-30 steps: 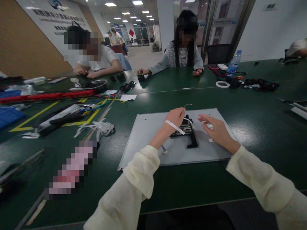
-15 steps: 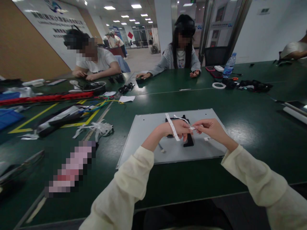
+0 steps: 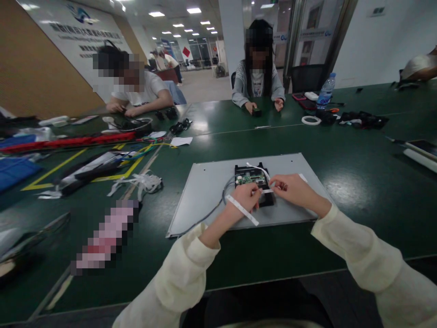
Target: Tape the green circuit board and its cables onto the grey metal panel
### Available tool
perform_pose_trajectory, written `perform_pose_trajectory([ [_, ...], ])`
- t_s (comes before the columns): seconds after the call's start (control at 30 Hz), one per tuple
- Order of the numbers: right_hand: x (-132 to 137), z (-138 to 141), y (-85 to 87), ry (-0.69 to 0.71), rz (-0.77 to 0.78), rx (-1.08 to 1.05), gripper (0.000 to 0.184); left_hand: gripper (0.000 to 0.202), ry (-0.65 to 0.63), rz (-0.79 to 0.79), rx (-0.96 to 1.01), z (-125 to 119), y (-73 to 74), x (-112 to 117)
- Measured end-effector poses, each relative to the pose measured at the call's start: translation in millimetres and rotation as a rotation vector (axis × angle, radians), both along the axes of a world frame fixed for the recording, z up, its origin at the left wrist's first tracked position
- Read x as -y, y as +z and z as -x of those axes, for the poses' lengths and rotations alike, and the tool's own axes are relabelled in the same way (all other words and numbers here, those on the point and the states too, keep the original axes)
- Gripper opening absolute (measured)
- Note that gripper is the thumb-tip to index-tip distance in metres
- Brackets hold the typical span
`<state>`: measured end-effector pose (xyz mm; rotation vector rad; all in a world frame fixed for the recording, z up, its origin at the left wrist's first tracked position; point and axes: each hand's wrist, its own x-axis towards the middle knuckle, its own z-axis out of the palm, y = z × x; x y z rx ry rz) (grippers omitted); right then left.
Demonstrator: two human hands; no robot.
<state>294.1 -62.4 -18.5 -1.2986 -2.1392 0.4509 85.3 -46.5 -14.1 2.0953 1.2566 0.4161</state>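
A grey metal panel (image 3: 205, 191) lies flat on the green table before me. On it sit a green circuit board (image 3: 248, 176) in a black bracket and a grey cable (image 3: 218, 207) that curves off the panel's front left. My left hand (image 3: 244, 198) and my right hand (image 3: 288, 187) meet just in front of the board, both pinching a short strip of white tape (image 3: 266, 191) stretched between them. Another white strip (image 3: 243, 210) sticks to my left wrist. A thin white ribbon (image 3: 257, 168) arcs over the board.
Across the table two people work with small black parts. At the left lie a red bar (image 3: 68, 141), yellow floor-tape lines, black tools and a heap of white tape scraps (image 3: 141, 182). A tape roll (image 3: 311, 120), a water bottle (image 3: 325, 91) and black cables lie at the far right.
Both hands have come down and toward me, from above the board to its front edge. The circuit board and the grey cable have come into view. The person opposite has drawn both arms in.
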Motion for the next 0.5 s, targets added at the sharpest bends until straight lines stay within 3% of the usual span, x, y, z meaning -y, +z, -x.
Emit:
perform_pose_trajectory([
  [0.17,-2.4,-5.5,-4.1,-0.025,-0.026,0.076,0.017,0.028,0.016,-0.217,-0.136,-4.9,-1.1,2.5],
  [0.5,-1.6,-2.4,-6.6,0.014,0.024,0.107,0.015,0.026,0.033,-0.311,-0.293,-4.4,-1.4,6.7],
])
